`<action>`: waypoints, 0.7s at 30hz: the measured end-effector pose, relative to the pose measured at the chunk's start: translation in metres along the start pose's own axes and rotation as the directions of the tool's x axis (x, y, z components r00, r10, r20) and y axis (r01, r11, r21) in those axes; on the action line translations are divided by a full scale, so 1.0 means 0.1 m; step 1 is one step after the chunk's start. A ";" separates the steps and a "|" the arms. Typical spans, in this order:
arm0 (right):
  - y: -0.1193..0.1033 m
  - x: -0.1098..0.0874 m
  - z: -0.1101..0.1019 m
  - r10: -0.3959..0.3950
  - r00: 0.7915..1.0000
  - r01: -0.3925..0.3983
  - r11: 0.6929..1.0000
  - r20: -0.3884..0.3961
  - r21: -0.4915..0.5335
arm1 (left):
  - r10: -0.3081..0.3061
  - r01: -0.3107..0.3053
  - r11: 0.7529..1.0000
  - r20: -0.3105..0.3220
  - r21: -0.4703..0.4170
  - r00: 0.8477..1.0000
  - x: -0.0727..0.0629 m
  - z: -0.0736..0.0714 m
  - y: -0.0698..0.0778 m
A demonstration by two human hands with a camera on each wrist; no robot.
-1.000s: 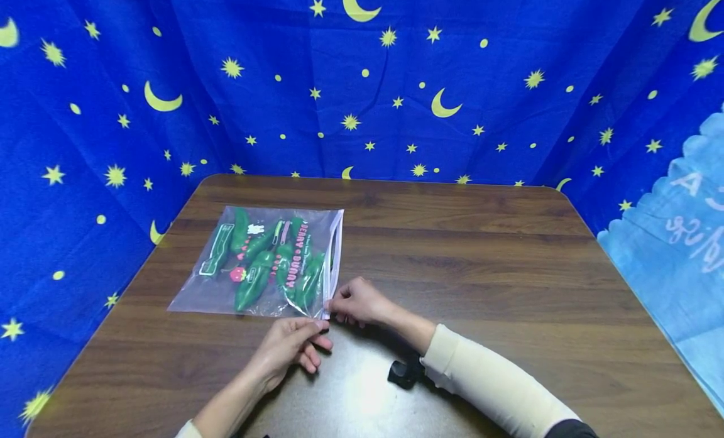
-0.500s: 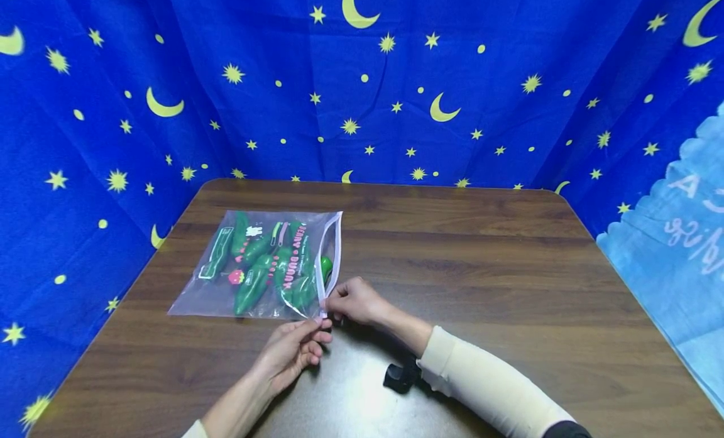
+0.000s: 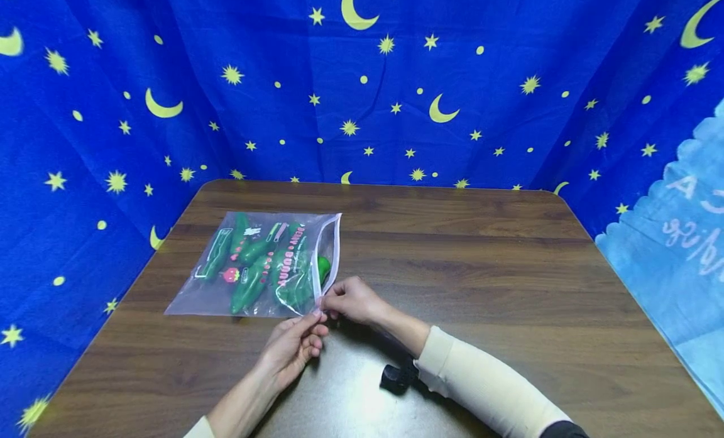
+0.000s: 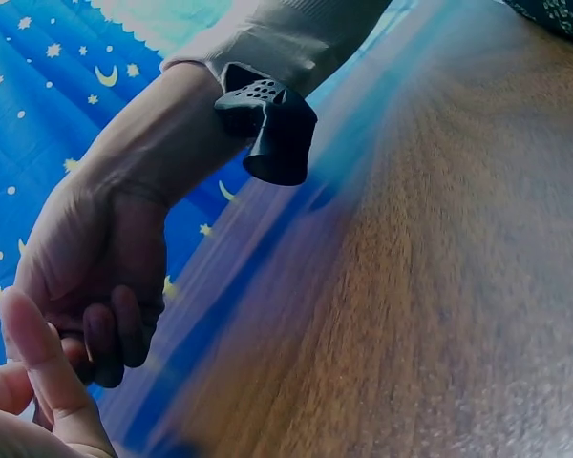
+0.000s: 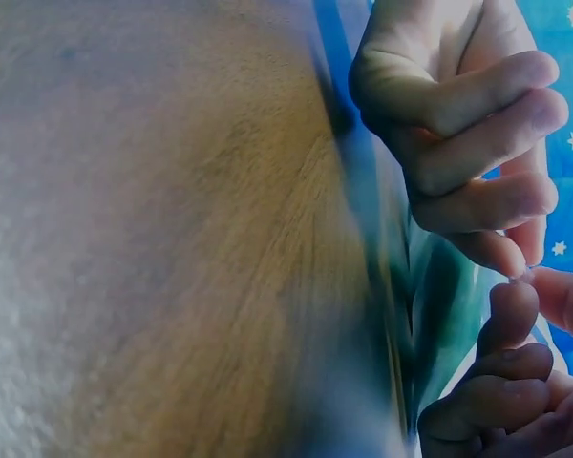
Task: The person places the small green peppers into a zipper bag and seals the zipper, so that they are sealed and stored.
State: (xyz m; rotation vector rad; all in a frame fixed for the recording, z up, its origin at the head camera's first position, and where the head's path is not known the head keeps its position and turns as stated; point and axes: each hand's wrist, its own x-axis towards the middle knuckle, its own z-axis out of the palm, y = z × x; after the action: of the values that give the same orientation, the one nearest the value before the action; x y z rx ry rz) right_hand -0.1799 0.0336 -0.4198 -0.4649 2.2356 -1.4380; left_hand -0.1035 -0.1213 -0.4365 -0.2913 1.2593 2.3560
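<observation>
A clear zip bag (image 3: 192, 305) with pink and white print lies flat on the left half of the table. Several long green vegetables (image 3: 249, 290), pepper-like in shape, show through its plastic. Its white-edged mouth faces right and gapes in the middle, where a bright green end (image 3: 323, 268) shows. My left hand (image 3: 291, 347) pinches the bag's near right corner between thumb and forefinger. Right beside it, my right hand (image 3: 353, 300) pinches the white zip edge. In the right wrist view the fingertips of the left hand (image 5: 468, 134) and right hand (image 5: 506, 391) meet at the corner.
The brown wooden table (image 3: 481, 256) runs back to a blue curtain (image 3: 271, 61) with yellow moons and stars. A light blue cloth (image 3: 673, 237) hangs at the right. A black wrist camera (image 3: 398, 378) hangs under the right forearm, close over the table.
The bag's mouth has spread wider, baring the green end inside. Both hands and the mouth's near corner have shifted slightly left, the left thumb now up against the right fingertips.
</observation>
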 end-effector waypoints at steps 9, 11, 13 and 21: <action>-0.04 -0.02 0.02 0.015 1.000 -0.015 1.000 -0.016 0.008 | 0.038 -0.038 0.999 -0.114 0.007 0.993 0.02 0.09 -0.01; -0.05 -0.01 0.04 0.021 0.999 -0.021 1.000 -0.029 0.021 | 0.061 -0.061 0.998 -0.151 0.005 0.987 0.02 0.11 -0.01; -0.05 0.01 0.06 0.029 0.998 -0.027 0.999 -0.047 0.036 | 0.084 -0.086 0.996 -0.188 -0.003 0.978 0.02 0.13 -0.01; -0.09 0.11 0.08 0.056 0.993 -0.049 0.996 -0.100 0.077 | 0.140 -0.152 0.988 -0.265 -0.023 0.954 0.02 0.19 -0.02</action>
State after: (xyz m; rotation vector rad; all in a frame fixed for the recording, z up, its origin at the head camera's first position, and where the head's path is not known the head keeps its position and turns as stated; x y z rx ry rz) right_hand -0.1845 0.0189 -0.4167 -0.3129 2.2464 -1.5431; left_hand -0.1034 -0.1038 -0.4282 -0.5588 1.3932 2.5371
